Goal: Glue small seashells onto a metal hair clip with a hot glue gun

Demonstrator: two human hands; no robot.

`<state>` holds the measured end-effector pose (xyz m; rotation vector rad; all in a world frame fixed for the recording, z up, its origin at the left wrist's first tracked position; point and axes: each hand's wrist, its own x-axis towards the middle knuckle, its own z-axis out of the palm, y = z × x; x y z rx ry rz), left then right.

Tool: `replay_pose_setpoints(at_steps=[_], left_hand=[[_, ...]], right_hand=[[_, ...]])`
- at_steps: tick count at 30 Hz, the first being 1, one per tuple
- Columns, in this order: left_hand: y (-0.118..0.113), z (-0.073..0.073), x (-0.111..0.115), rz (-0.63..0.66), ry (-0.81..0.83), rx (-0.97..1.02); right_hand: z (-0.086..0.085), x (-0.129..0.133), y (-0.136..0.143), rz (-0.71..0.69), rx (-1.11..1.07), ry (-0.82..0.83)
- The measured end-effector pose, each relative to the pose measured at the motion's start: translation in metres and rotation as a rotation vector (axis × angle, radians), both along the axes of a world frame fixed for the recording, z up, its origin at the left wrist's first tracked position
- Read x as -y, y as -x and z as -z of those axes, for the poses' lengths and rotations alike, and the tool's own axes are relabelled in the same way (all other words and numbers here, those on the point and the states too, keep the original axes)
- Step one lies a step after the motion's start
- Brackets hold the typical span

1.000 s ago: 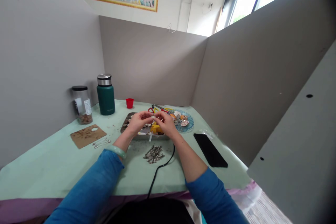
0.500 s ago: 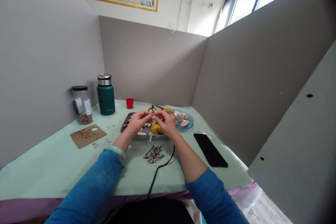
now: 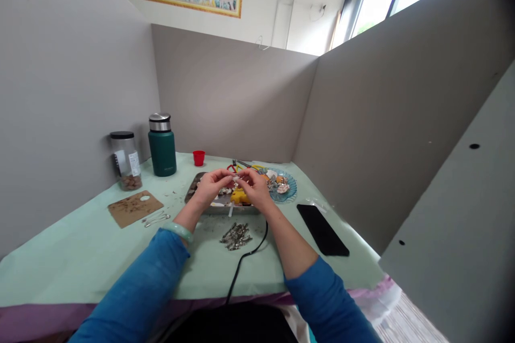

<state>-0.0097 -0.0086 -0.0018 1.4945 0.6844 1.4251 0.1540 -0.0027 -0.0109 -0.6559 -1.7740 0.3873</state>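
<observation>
Both hands meet above a metal tray [image 3: 193,193], fingertips pinched around a small whitish piece [image 3: 235,177] whose kind is too small to make out. My left hand [image 3: 211,187] is closed on its left side. On the other side, my right hand [image 3: 254,188] is closed on it too. Under my hands, the tray holds a yellow glue gun [image 3: 240,196] and several small pale and reddish bits. The glue gun's pale nozzle end points over the tray's front edge. A heap of small metal clips [image 3: 235,236] lies on the cloth in front of the tray.
Right of the tray stand a blue glass plate [image 3: 293,191] with shell-like pieces and a black phone [image 3: 323,229]. Pliers [image 3: 257,167] and a red cup [image 3: 198,158] sit behind. A green flask [image 3: 162,150], a jar [image 3: 127,163], brown card [image 3: 134,210] and safety pins [image 3: 156,218] are left. A black cord [image 3: 241,262] crosses the front.
</observation>
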Motion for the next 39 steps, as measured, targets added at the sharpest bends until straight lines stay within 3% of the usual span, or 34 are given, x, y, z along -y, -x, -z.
replay_pose_setpoints(at_steps=[39], left_hand=[[-0.0015, -0.0033, 0.0036, 0.0, -0.031, -0.017]], right_hand=[[0.0001, 0.0004, -0.0004, 0.008, 0.029, 0.031]])
